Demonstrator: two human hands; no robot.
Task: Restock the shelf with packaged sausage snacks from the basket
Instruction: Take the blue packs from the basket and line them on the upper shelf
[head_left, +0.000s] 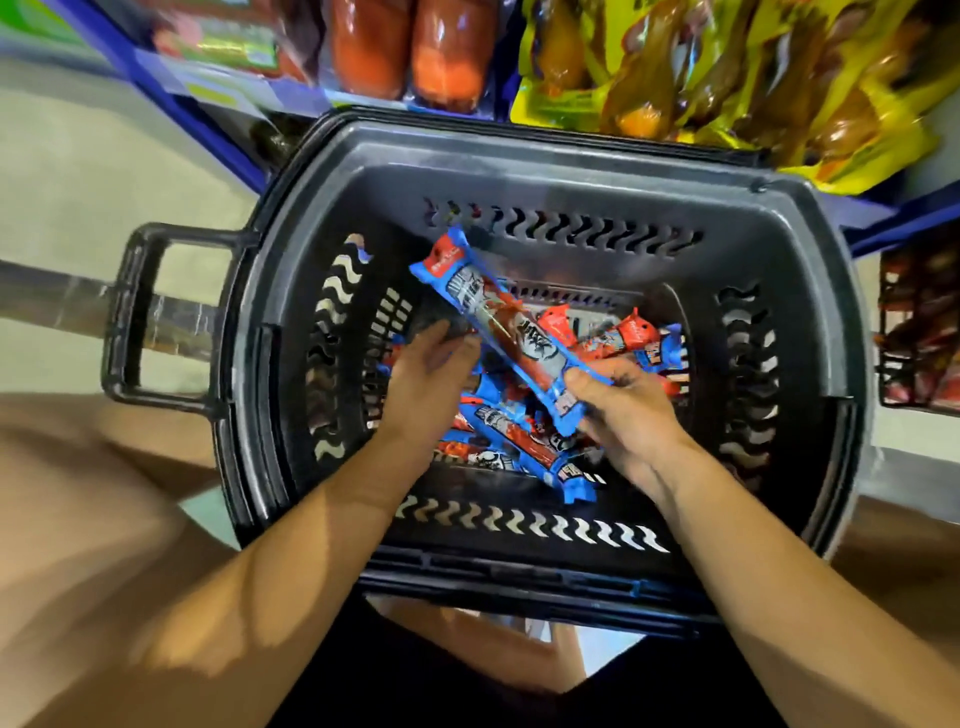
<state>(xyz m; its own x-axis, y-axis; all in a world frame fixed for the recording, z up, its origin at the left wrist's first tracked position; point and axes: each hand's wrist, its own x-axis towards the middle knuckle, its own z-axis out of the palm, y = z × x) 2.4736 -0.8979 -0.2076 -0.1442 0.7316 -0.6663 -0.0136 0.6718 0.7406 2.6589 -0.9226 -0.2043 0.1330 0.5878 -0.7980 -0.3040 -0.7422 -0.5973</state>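
A black plastic basket (545, 171) stands in front of me on the floor, holding several blue-and-red sausage snack packs (524, 447). My right hand (628, 410) grips the near end of one long sausage pack (493, 322), lifted at a slant above the pile. My left hand (426, 374) reaches into the basket's left side with fingers nearly straight, its fingertips touching the underside of that lifted pack. More red-ended packs (623, 338) lie at the right of the basket floor.
A blue shelf edge (208, 119) runs behind the basket, stocked with red sausage packs (410, 47) and yellow packaged meat (727, 78). The basket's handle (140, 312) sticks out to the left over the pale floor. A wire rack of red packs (919, 322) is at right.
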